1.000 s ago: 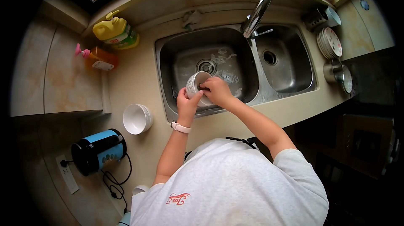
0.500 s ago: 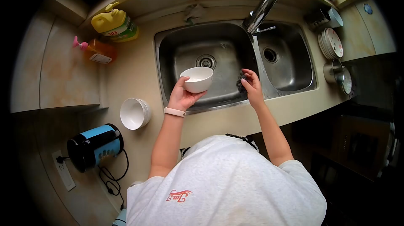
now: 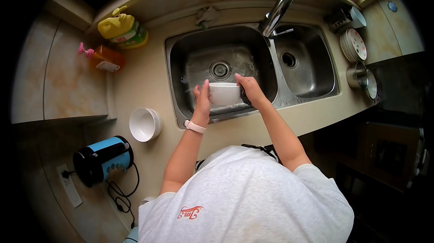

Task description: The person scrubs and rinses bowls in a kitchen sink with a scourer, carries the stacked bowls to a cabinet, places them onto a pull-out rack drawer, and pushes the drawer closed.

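Left hand (image 3: 202, 105) braces the near-left side of a white bowl (image 3: 225, 94), fingers extended up along the wall, palm side in; right hand (image 3: 252, 90) is closed on a dark scrubber (image 3: 244, 95), pressed at the bowl's right side, some fingertips hidden; bowl sits between the two hands, over the large basin (image 3: 194, 57), height above its floor hard to judge; step in hand looks like scouring the bowl's outer wall; next move likely calls for a steady left hold, the right turning the scrubber round the curve without pushing the bowl loose; wet walls would probably be slippery; drain (image 3: 220, 70) lies just beyond the grip; front rim (image 3: 226, 117) is near on the body side, so little room that way; most open room is past the bowl, toward the far basin wall; divider (image 3: 280, 73) stands right of the right hand, faucet (image 3: 281, 8) farther off beyond it; nested bowls (image 3: 144, 124) are well apart, left of the left wrist, on the counter (image 3: 135, 89).
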`<control>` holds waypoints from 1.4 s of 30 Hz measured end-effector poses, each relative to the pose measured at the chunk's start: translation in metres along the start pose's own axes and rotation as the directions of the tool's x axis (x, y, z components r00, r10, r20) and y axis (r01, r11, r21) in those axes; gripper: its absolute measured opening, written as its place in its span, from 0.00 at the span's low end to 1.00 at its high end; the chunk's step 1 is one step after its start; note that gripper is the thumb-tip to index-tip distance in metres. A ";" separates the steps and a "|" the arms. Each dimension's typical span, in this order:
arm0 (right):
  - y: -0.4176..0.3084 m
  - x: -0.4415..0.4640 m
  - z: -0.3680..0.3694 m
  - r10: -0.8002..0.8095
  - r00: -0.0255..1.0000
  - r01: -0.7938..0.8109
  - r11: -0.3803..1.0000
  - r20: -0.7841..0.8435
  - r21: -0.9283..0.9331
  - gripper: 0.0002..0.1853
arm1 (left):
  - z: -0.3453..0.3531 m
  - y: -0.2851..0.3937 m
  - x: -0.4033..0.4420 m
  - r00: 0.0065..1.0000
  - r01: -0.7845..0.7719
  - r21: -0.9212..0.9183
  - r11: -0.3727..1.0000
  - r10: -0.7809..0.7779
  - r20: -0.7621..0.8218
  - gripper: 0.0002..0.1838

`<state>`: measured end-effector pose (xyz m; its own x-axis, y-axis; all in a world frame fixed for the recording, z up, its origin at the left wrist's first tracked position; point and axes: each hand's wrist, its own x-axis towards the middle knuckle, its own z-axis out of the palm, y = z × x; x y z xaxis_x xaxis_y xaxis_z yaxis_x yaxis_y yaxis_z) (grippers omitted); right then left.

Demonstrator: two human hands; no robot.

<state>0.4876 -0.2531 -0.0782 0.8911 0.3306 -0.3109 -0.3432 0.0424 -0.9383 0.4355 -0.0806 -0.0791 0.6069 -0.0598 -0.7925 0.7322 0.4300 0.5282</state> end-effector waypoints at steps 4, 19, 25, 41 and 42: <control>-0.024 -0.001 -0.005 0.207 0.974 -0.220 0.960 0.092 0.170 0.22 | 0.007 -0.009 -0.002 0.673 -0.737 0.082 0.671 0.740 -0.001 0.19; -0.024 -0.018 0.080 -0.700 0.714 0.452 0.473 -0.011 -0.756 0.13 | 0.006 -0.021 0.004 0.496 -0.770 0.253 0.585 0.800 -0.338 0.23; 0.004 0.017 0.032 -0.373 0.866 0.091 0.773 -0.333 -0.628 0.14 | 0.002 -0.017 0.001 0.546 -0.782 0.126 0.610 0.768 -0.335 0.21; 0.053 -0.040 -0.131 -0.660 0.655 -0.306 0.214 -0.368 -0.928 0.15 | -0.023 -0.051 0.103 0.805 -0.341 0.909 -0.241 0.425 0.415 0.14; 0.049 -0.038 -0.119 -0.773 0.587 -0.256 0.108 -0.243 -0.961 0.16 | -0.027 -0.056 0.113 0.796 -0.347 0.861 -0.372 0.369 0.481 0.11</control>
<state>0.4728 -0.3758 -0.1303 0.8600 -0.0682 0.5057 0.0201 -0.9857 -0.1672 0.4542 -0.0870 -0.2063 0.9014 -0.3220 -0.2896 -0.2172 -0.9146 0.3411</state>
